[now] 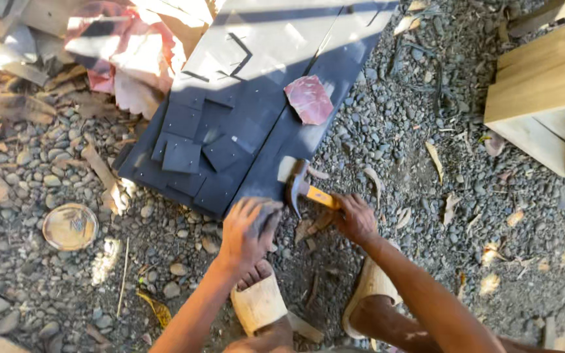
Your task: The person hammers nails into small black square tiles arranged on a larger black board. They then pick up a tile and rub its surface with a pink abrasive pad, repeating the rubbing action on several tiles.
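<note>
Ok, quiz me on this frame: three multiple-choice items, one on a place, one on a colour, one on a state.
1. Where does the round tin lid lie?
A. on the dark boards
B. on the gravel left of the boards
C. on the timber at right

2. What colour is the hammer handle?
A. yellow
B. blue
C. green

3. What is the left hand doing?
A. hanging free in the air
B. gripping the hammer
C. pressing on the near end of the dark boards

Key:
1 B, the lid sits among stones, clear of the boards.
2 A, a yellow handle shows between the hammer's head and the right hand, which grips it.
3 C, the left hand lies spread on the boards' near edge, beside the hammer's head.
</note>
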